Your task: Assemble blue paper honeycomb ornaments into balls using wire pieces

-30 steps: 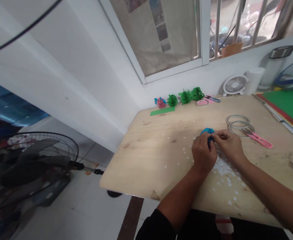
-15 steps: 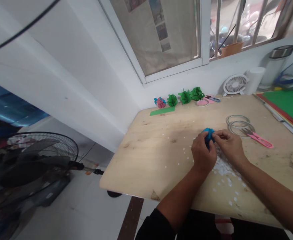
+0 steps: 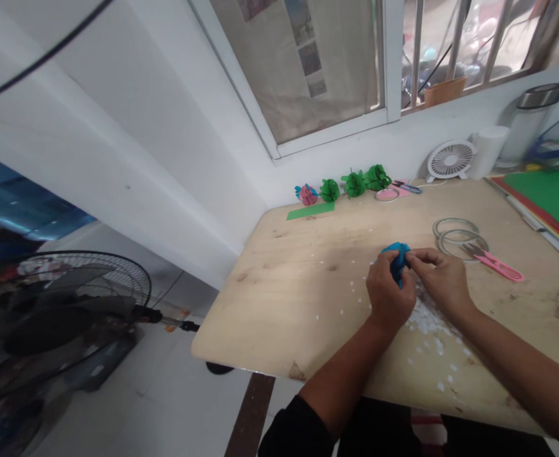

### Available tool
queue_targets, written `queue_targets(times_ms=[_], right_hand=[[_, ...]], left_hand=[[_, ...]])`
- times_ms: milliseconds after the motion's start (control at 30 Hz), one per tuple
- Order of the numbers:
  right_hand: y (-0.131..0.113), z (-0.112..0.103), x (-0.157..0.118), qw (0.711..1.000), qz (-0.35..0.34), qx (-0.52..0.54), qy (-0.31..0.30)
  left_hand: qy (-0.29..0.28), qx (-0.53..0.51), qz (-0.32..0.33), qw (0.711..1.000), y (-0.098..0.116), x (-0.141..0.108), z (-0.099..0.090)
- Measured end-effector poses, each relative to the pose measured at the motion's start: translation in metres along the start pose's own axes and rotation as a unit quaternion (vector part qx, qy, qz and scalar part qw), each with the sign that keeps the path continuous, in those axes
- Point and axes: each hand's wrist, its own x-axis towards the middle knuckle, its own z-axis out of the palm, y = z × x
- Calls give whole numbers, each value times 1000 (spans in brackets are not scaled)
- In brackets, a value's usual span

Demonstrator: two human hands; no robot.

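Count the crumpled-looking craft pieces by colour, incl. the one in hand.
Green craft pieces: 3
Pink-and-blue craft piece: 1
Blue craft piece, held between left hand and right hand: 1
Total: 5

The left hand (image 3: 388,289) is curled up, with its fingers bent and its thumb (image 3: 407,279) sticking up. The right hand (image 3: 444,279) is close beside it, pinching with its fingertips, and its back is up. The left arm (image 3: 341,377) reaches up from the bottom and leans right. The right arm (image 3: 512,352) slants in from the lower right corner. Both wrists look almost straight.
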Motion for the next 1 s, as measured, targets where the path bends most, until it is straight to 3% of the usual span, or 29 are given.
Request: queue_targets(times_ms=[200, 467, 600, 1000], right_hand=[[-6, 0, -3, 1000, -1, -1, 7], [-5, -1, 1, 998, -47, -51, -6], [3, -1, 6, 999, -25, -37, -17], [10, 4, -1, 996, -75, 12, -53]], left_hand=[[5, -30, -15, 999, 3, 0, -2], [27, -146, -87, 985, -1, 9, -3], [19, -149, -103, 983, -5, 10, -1], [13, -91, -129, 987, -12, 17, -11]])
